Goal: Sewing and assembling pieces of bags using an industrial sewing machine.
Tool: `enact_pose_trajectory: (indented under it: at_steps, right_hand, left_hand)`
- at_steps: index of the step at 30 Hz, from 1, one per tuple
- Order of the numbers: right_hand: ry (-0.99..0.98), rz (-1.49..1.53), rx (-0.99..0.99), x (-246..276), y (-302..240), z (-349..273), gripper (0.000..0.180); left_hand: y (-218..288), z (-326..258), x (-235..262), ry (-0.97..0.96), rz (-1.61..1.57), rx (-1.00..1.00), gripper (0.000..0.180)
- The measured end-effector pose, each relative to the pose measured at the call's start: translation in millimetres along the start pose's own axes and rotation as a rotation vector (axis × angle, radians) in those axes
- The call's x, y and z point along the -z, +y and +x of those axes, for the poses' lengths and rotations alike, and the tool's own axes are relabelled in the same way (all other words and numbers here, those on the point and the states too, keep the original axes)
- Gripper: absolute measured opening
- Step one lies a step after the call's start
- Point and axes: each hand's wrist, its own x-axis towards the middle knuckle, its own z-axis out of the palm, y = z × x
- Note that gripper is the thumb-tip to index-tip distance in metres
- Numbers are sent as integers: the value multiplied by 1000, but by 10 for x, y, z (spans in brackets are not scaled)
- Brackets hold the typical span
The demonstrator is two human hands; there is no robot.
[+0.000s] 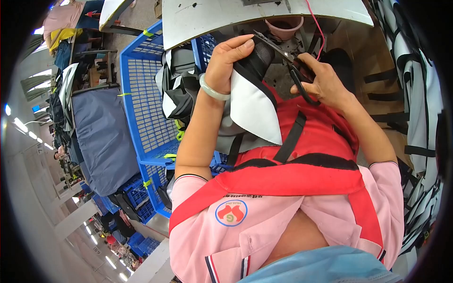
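My left hand (pixel 228 59) is closed on a sewn fabric piece (pixel 252 101) in black mesh and white cloth, which hangs down over my lap. In my right hand (pixel 324 80) is a pair of scissors (pixel 296 75), the fingers wrapped round its black handles. The metal blades point up and left, and their tips lie beside the upper edge of the fabric piece near my left fingertips. Whether the blades touch the cloth I cannot tell. Beneath both hands lies my red apron (pixel 311 127) with black straps.
A white table (pixel 264 14) curves across the far side, with a pink bucket (pixel 284 28) under its edge. At my left stands a blue plastic basket (pixel 146 94) holding black, grey and white fabric pieces (pixel 181 94). More strapped pieces (pixel 417 94) hang at my right, beside cardboard (pixel 377 94).
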Motion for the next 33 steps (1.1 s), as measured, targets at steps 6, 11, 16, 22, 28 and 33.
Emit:
enact_pose_trajectory:
  at_steps: [6,11,16,22,28,33]
  right_hand:
    - [-24,248,-7,26,9,-17,44]
    - [23,233,-254,197,-26,48,39]
    - [422,-416,12,721,376,455,45]
    - [521,-698,-52,1242,875,729,41]
    - [-70,343,-52,358,-237,392,24]
    - [-387,156,-79,-605,-525,-61,31]
  left_hand:
    - [-11,10,9,-12,-14,-7,29]
    - [1,19,21,-20,-24,4,29]
    - [-11,19,-35,37,23,29,28]
    - [-136,153,-135,55,72,-2,23]
    - [-137,376,-84,278,434,-331,28]
    - [-427,785,-297,325,596,-453,25]
